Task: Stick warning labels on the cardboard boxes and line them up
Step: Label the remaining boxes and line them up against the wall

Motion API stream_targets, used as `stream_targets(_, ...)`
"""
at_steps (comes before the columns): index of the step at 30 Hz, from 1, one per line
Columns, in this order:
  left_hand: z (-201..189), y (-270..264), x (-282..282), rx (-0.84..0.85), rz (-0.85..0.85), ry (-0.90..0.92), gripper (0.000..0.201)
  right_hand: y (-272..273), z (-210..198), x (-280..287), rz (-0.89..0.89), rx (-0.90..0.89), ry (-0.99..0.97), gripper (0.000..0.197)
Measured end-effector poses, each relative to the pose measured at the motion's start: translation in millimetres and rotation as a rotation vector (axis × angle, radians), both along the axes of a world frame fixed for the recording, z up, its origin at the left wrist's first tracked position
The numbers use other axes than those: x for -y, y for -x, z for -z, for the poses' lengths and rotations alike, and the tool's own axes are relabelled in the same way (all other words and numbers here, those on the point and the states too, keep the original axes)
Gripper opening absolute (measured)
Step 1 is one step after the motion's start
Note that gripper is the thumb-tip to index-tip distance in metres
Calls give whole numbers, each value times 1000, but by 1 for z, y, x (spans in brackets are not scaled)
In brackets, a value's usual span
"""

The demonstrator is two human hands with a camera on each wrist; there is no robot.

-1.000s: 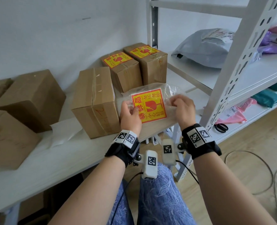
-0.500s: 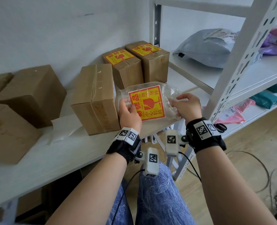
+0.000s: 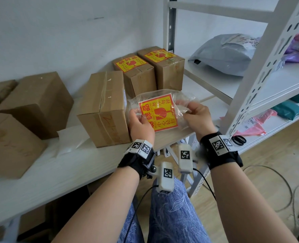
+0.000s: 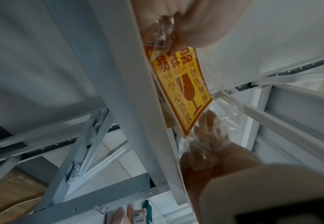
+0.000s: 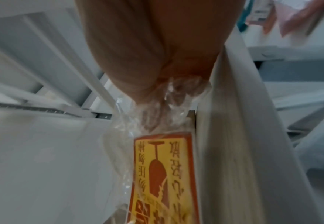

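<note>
- Over the desk's (image 3: pixel 61 174) front edge, near its right end: both hands hold a clear bag (image 3: pixel 162 109) with a stack of yellow-red labels (image 3: pixel 156 115) inside, lifted off the surface.
- Left hand (image 3: pixel 140 125) pinches the bag's left edge, thumb on top over the labels' left margin; left wrist view shows plastic bunched between thumb and fingers.
- Right hand (image 3: pixel 197 120) pinches the loose plastic at the bag's right side, fingers curled into the film. Right wrist view is blurred, but shows the film gathered at the fingertips.
- Plain box (image 3: pixel 105 107) sits just left of the bag, its front face at the desk's front edge, touching or nearly touching the left hand; cannot tell which.
- Two labelled boxes (image 3: pixel 150 71) stand side by side behind the bag, toward the back right corner by the wall.
- Three more plain boxes at the left end, well apart from the hands.
- Backing sheet (image 3: pixel 69 137) lies flat between the left boxes and the middle box.
- Open room: bare strip along the front edge left of the plain box; right of the bag the shelf upright (image 3: pixel 261 72) stands close.
- Versus 0.5 s ago: right hand's fingers have moved from resting at the bag's right edge to gripping the plastic, now nearer the labels; bag tilted slightly more. Left hand's grip and all boxes unchanged.
</note>
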State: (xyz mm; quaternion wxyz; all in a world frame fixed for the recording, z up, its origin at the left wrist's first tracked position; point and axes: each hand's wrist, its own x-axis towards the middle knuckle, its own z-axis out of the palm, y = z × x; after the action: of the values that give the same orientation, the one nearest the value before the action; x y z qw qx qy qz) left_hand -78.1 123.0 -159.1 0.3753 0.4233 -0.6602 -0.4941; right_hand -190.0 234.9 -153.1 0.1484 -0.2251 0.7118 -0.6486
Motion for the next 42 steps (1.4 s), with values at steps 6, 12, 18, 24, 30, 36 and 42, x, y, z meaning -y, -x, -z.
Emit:
stream_targets(6,-1,-1,-1,16,7,13,25,5,0,6,34,-186,-162,8)
stream_targets(12,-1,-2,0,11,12,28,25,8,2,13,34,-212,-304,9)
stream_targets(18,1,-2,1,-6,11,23,27,7,0,20,-12,-71,-226,24)
stream_targets(24,-4,-3,-2,-7,6,-9,33,8,6,18,9,-77,-204,10)
stream_targets(30,-6,-4,-3,42,21,-25,39,6,0,12,64,-65,-186,22)
stream_targets(36,-2,-1,-1,37,16,-15,33,7,2,10,121,-6,-95,25)
stream_targets(42,0,1,-1,22,-11,-9,33,10,-1,9,271,160,63,27)
